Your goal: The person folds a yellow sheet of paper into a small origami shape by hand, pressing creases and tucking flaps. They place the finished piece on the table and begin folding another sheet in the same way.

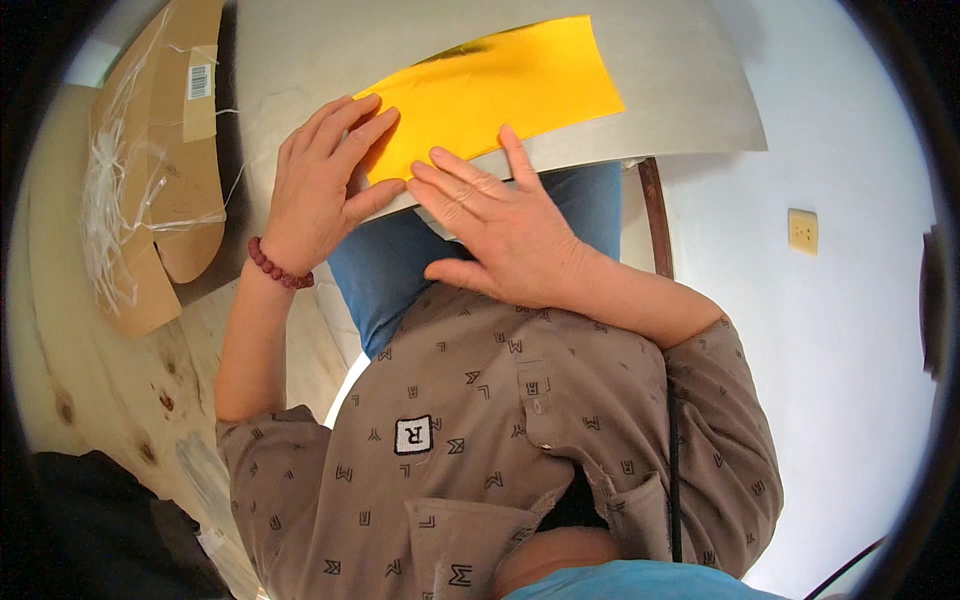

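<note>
Right hand [510,235], nearest: palm down, fingers open and outstretched, fingertips at near edge of yellow sheet [500,95]. Left hand [325,170], dark red bead bracelet [275,267] at wrist: fingers open, lightly bent, resting on sheet's left end; thumb apart, by near left corner. Sheet lies on worktop [690,75], near corner at worktop's near edge. Sheet: bright yellow, plain, oblong, longer than wide; right end straight, far edge bowed, with dark patch along it. Material: cannot tell. Worktop grey, smooth. Left of worktop: brown cardboard [190,165] with tangled white strands [108,170].
</note>
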`<state>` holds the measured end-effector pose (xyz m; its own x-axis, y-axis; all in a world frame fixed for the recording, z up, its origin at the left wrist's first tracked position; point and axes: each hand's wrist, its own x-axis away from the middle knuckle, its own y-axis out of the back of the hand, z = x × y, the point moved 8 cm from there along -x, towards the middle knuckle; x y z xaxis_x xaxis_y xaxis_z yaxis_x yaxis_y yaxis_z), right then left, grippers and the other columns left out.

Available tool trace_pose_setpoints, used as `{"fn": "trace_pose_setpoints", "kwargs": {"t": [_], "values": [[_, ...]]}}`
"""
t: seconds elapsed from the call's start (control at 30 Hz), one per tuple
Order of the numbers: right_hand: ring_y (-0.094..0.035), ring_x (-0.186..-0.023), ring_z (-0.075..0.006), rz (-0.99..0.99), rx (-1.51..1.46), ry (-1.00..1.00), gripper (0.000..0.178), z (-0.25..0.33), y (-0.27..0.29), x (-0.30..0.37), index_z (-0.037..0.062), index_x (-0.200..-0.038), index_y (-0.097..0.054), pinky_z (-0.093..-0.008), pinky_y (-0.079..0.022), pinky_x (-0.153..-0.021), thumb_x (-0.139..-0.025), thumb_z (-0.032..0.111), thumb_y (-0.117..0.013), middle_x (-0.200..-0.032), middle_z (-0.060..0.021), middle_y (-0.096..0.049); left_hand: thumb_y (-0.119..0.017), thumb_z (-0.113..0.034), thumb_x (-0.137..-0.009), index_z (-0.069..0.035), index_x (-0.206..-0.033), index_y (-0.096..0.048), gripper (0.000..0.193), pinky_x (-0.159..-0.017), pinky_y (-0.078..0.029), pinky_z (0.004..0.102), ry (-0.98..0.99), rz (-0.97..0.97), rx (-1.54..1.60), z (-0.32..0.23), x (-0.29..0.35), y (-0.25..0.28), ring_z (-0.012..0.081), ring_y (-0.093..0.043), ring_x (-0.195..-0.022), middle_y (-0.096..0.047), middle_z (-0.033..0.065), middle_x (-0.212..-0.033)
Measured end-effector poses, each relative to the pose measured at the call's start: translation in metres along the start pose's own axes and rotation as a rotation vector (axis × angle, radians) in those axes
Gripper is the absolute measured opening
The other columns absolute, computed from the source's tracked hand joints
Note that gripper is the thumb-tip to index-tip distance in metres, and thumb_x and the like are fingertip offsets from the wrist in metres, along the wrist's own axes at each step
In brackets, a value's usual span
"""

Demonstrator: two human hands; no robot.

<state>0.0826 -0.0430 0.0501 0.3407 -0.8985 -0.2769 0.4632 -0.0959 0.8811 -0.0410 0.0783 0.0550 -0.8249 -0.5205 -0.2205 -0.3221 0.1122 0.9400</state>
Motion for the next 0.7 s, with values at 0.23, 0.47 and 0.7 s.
{"fn": "trace_pose_setpoints", "kwargs": {"t": [0.23, 0.47, 0.7], "values": [[-0.046, -0.149, -0.0193, 0.03, 0.254, -0.193, 0.061, -0.06, 0.036, 0.041, 0.0097, -0.152, -0.053, -0.062, -0.012, -0.127, -0.103, 0.045, -0.06, -0.155, -0.0073, -0.056, -0.075, -0.041, -0.091, -0.015, -0.144, -0.062, 0.061, -0.118, -0.034, 0.0464, 0.005, -0.016, -0.014, 0.001, 0.004, -0.001, 0.0299, -0.045, -0.144, -0.055, 0.0076, -0.151], [-0.044, -0.151, -0.0248, -0.022, 0.42, -0.438, 0.054, -0.112, 0.069, 0.067, 0.0102, -0.151, -0.053, -0.0595, -0.014, -0.128, -0.105, 0.037, -0.059, -0.156, -0.0096, -0.054, -0.072, -0.047, -0.093, -0.016, -0.144, -0.062, 0.061, -0.119, -0.033, 0.047, -0.009, -0.048, -0.006, 0.004, 0.004, -0.005, 0.0301, -0.045, -0.144, -0.055, 0.0076, -0.151], [-0.041, -0.15, -0.0384, -0.244, 0.175, -0.099, 0.061, -0.053, 0.067, 0.018, 0.0037, -0.145, -0.057, -0.0564, -0.024, -0.126, -0.092, 0.028, -0.075, -0.155, -0.0158, -0.053, -0.072, -0.047, -0.092, -0.012, -0.142, -0.061, 0.062, -0.119, -0.033, 0.0467, 0.012, -0.088, 0.013, 0.002, 0.006, -0.002, 0.0293, -0.047, -0.142, -0.057, 0.0079, -0.15]]}}
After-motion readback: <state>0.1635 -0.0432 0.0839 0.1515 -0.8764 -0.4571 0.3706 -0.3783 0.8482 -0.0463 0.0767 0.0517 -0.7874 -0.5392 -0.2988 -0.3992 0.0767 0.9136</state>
